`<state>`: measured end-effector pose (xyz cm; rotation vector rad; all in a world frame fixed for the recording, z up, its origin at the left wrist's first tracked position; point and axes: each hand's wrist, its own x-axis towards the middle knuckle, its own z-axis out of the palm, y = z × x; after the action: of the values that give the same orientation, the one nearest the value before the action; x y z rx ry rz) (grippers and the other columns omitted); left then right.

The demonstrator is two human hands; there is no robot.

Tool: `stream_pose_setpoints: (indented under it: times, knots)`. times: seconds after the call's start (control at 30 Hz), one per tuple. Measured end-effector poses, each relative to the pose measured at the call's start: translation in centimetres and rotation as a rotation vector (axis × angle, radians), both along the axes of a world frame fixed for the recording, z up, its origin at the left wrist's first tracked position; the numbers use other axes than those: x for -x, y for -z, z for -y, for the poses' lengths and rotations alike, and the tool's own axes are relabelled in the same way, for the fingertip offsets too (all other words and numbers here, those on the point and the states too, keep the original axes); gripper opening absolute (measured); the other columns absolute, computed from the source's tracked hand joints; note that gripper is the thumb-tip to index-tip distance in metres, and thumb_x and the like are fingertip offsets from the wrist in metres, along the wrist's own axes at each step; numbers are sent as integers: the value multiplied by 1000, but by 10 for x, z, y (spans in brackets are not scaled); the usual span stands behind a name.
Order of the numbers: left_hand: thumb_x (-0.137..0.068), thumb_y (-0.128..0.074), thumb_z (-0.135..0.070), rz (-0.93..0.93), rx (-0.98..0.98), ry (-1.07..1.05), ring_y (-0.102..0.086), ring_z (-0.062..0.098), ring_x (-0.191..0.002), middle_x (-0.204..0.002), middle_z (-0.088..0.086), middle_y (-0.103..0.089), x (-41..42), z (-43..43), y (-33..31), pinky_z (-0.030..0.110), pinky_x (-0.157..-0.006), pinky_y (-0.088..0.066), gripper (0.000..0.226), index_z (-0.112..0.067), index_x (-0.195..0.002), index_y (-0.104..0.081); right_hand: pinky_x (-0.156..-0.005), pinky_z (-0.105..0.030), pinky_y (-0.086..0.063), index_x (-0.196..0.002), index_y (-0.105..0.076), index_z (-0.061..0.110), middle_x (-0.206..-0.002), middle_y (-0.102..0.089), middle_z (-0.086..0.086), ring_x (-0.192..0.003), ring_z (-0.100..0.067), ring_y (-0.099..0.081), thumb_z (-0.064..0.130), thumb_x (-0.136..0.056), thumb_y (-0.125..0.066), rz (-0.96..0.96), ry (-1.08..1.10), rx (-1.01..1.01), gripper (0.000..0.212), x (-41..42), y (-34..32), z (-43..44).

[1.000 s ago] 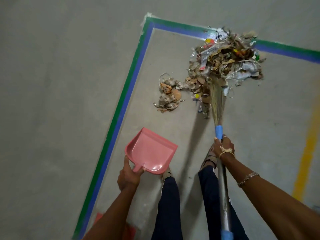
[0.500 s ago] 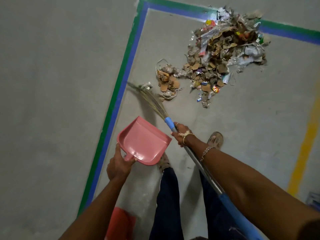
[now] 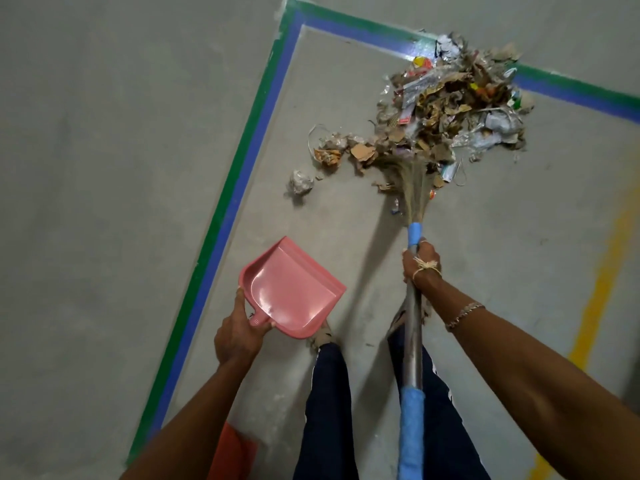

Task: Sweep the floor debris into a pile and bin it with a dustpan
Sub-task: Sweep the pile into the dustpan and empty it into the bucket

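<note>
Piling step: R hand (image 3: 420, 264) gripped steel-handled grass broom (image 3: 412, 341) at mixed debris pile (image 3: 450, 109); L hand (image 3: 238, 333) held pink plastic dustpan (image 3: 294, 292). Next, prob.: gather stray crumpled ball (image 3: 302, 182).

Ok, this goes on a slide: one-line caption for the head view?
Right hand holds broom against debris pile; left hand holds pink dustpan ready.

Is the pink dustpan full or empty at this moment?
Empty. The pink dustpan, held by the left hand, shows only its bare inside; the debris pile lies on the floor.
</note>
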<state>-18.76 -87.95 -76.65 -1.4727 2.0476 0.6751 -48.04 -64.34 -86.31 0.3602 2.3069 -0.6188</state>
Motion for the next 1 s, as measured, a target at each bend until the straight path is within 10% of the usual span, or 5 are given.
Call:
stream_pose_setpoints:
  times: [0.13, 0.4, 0.73, 1.0]
  knots:
    - [-76, -79, -60, -16, -12, 2, -67, 39, -106, -116, 17, -71, 11, -3, 3, 46, -84, -53, 111, -27, -162, -17, -33, -16, -40, -132, -54, 14, -80, -60, -14, -46, -20, -55, 18, -95, -61, -86, -5, 144, 38, 2, -65, -18]
    - [-80, -80, -54, 16, -5, -5, -65, 41, -104, -114, 18, -69, 21, 18, 8, 44, -81, -51, 106, -30, -161, -17, -39, -32, -50, -141, -48, 29, -72, -63, -10, -40, -21, -54, 21, -92, -63, 91, -232, 409, 51, -48, -58, 51]
    - [-73, -84, -55, 44, 47, -89, -61, 43, -116, -129, 19, -65, 9, 42, 17, 49, -90, -51, 109, -30, -159, -22, -50, -38, -56, -111, -58, 6, -92, -65, -18, -59, -31, -65, 20, -87, -63, 355, -413, 202, 29, -36, 40, 163]
    - [-75, -84, -55, 12, 13, -83, -60, 44, -117, -129, 22, -64, 33, 27, 16, 49, -90, -50, 110, -30, -161, -19, -51, -41, -59, -109, -55, 15, -96, -65, -16, -67, -37, -68, 24, -89, -57, 112, -356, 106, 22, -3, 33, 91]
